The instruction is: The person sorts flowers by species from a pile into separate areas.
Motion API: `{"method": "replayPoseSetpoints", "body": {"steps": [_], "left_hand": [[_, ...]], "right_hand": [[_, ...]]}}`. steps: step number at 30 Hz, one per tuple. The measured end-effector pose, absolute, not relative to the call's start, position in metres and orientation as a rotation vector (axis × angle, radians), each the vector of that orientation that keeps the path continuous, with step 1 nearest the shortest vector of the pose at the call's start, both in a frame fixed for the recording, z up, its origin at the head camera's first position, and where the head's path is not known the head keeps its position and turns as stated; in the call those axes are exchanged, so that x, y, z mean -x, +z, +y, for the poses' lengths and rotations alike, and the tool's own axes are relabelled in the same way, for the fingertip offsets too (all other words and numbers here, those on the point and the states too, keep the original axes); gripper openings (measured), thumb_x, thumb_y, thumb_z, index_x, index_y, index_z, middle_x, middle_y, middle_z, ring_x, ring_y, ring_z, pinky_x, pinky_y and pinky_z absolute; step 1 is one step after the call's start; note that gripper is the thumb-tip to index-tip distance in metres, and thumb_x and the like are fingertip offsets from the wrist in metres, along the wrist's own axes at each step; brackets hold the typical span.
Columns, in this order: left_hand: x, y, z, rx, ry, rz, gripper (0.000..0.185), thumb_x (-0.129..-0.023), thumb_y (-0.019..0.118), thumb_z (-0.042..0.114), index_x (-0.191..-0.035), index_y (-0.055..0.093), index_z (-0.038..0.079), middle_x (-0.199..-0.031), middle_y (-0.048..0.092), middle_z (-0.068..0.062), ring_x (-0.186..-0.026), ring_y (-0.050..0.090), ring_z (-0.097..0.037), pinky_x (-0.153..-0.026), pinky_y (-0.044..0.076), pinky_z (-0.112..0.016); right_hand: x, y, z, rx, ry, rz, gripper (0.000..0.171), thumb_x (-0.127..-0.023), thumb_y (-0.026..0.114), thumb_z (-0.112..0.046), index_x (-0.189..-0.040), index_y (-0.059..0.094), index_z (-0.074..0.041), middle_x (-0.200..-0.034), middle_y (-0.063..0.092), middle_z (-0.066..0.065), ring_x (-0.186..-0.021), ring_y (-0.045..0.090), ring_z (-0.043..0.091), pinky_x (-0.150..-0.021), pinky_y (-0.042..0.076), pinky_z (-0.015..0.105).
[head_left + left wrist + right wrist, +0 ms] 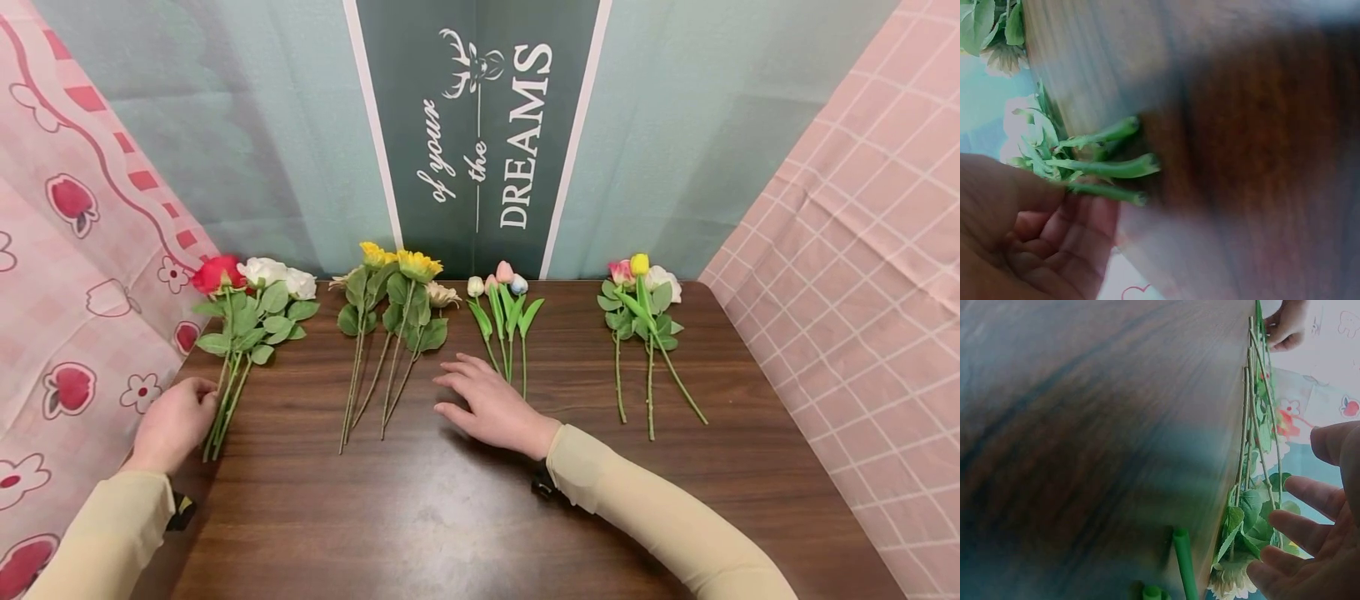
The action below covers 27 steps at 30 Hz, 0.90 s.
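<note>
The dark wooden table [480, 500] carries four bunches in a row along its far edge; taking the sunflower bunch [390, 325] as the mark, the rose bunch [240, 333] lies to its left, the tulip bunch [504, 321] just right, and the mixed bunch [645, 333] farthest right. The left hand [174, 423] curls round the rose stems [1107, 167] near their cut ends; gathering all of them evenly would likely keep the bunch from splaying. The right hand [491, 406] rests flat, fingers spread, between sunflowers and tulips, holding nothing. No vase or other container shows.
</note>
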<state>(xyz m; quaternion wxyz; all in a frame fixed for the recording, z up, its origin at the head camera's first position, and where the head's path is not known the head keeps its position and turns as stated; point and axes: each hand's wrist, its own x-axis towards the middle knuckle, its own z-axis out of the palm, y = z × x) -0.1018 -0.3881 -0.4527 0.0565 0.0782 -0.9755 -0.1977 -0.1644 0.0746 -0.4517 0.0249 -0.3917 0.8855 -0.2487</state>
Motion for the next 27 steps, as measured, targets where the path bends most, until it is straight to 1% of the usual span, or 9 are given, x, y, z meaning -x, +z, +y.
{"method": "replayPoseSetpoints", "body": {"steps": [3,5,10,15,18,21,24,27], "left_hand": [[0.103,-0.453,-0.388,-0.22,-0.586,-2.997,0.024,-0.097,0.055,0.007,-0.105,0.066,-0.013,-0.102,0.067,-0.034,-0.079,0.063,-0.043,-0.07,0.049,-0.06],[0.103,-0.454,-0.388,-0.21,-0.578,-3.007,0.024,-0.096,0.055,0.006,-0.105,0.066,-0.013,-0.101,0.067,-0.033,-0.077,0.063,-0.04,-0.069,0.049,-0.06],[0.102,-0.456,-0.389,-0.203,-0.582,-3.006,0.027,-0.095,0.055,0.007,-0.108,0.066,-0.014,-0.104,0.067,-0.034,-0.083,0.064,-0.044,-0.072,0.049,-0.061],[0.101,-0.454,-0.39,-0.173,-0.606,-2.983,0.03,-0.094,0.055,0.007,-0.112,0.064,-0.015,-0.105,0.067,-0.035,-0.088,0.064,-0.049,-0.073,0.049,-0.062],[0.099,-0.449,-0.385,-0.198,-0.596,-2.946,0.038,-0.098,0.056,0.014,-0.122,0.059,-0.014,-0.114,0.06,-0.039,-0.1,0.057,-0.055,-0.079,0.046,-0.067],[0.102,-0.444,-0.371,-0.158,-0.569,-2.847,0.048,-0.099,0.06,0.02,-0.134,0.052,-0.013,-0.124,0.051,-0.042,-0.111,0.047,-0.06,-0.089,0.038,-0.071],[0.109,-0.439,-0.349,0.021,-0.526,-2.725,0.062,-0.095,0.069,0.02,-0.145,0.047,-0.009,-0.137,0.046,-0.04,-0.121,0.043,-0.061,-0.101,0.032,-0.072],[0.116,-0.434,-0.318,0.247,-0.478,-2.675,0.076,-0.092,0.075,0.024,-0.154,0.04,-0.003,-0.15,0.04,-0.035,-0.132,0.039,-0.058,-0.113,0.026,-0.067]], "right_hand": [[0.164,-0.452,0.075,1.218,-0.767,2.738,0.047,-0.105,0.058,-0.042,-0.139,0.063,-0.01,-0.152,0.05,0.01,-0.149,0.031,0.034,-0.121,0.027,0.049],[0.164,-0.452,0.076,1.215,-0.759,2.735,0.047,-0.105,0.058,-0.042,-0.139,0.063,-0.01,-0.153,0.05,0.01,-0.15,0.03,0.033,-0.121,0.027,0.048],[0.165,-0.452,0.077,1.201,-0.756,2.728,0.048,-0.105,0.057,-0.043,-0.139,0.063,-0.01,-0.153,0.05,0.009,-0.15,0.03,0.033,-0.121,0.026,0.046],[0.166,-0.451,0.078,1.209,-0.756,2.731,0.047,-0.105,0.057,-0.043,-0.139,0.063,-0.01,-0.153,0.05,0.01,-0.149,0.031,0.034,-0.121,0.027,0.046],[0.168,-0.45,0.081,1.206,-0.761,2.736,0.047,-0.105,0.057,-0.042,-0.139,0.063,-0.01,-0.152,0.05,0.011,-0.149,0.031,0.033,-0.121,0.027,0.047],[0.172,-0.446,0.089,1.169,-0.751,2.771,0.048,-0.105,0.057,-0.043,-0.139,0.062,-0.011,-0.152,0.05,0.011,-0.149,0.032,0.033,-0.121,0.027,0.047],[0.179,-0.443,0.103,1.116,-0.733,2.826,0.048,-0.104,0.058,-0.043,-0.14,0.062,-0.01,-0.152,0.05,0.012,-0.148,0.034,0.035,-0.121,0.027,0.049],[0.189,-0.441,0.121,1.043,-0.717,2.891,0.048,-0.104,0.059,-0.041,-0.14,0.062,-0.01,-0.151,0.051,0.013,-0.146,0.036,0.038,-0.12,0.028,0.052]]}}
